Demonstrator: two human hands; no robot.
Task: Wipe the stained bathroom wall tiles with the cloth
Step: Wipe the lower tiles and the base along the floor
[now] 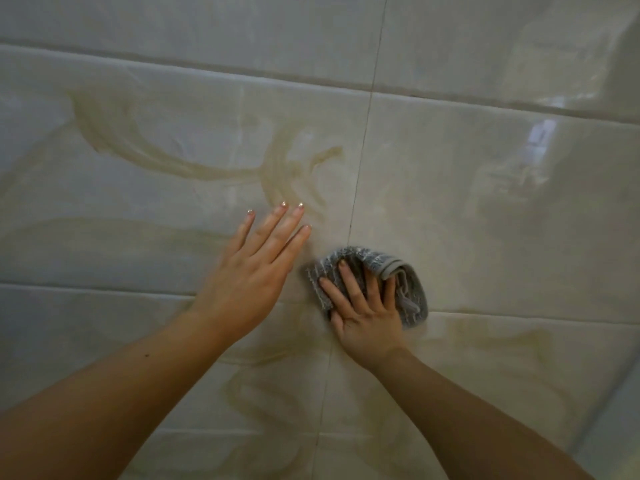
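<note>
Seemingly barely started: pressing grey cloth [410, 289] onto wall tiles [485, 202] at 5 o'clock with straight fingers of right hand [367, 320], holding left hand [249, 275] flat, empty, fingers spread, leaving yellowish smears [166, 157] at 10, 6 and 4 o'clock.

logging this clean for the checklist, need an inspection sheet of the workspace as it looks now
surface: glossy cream wall tiles with yellowish-brown smeared stains, fainter ones lower down
job's things: grey ribbed cloth, bunched, pressed on the wall by a grout crossing
clutter: nothing seen
grippers: left hand bare, fingers straight, beside the cloth; right hand spread on the cloth
cables: nothing seen
surroundings: bright reflection on the upper right tile
</note>
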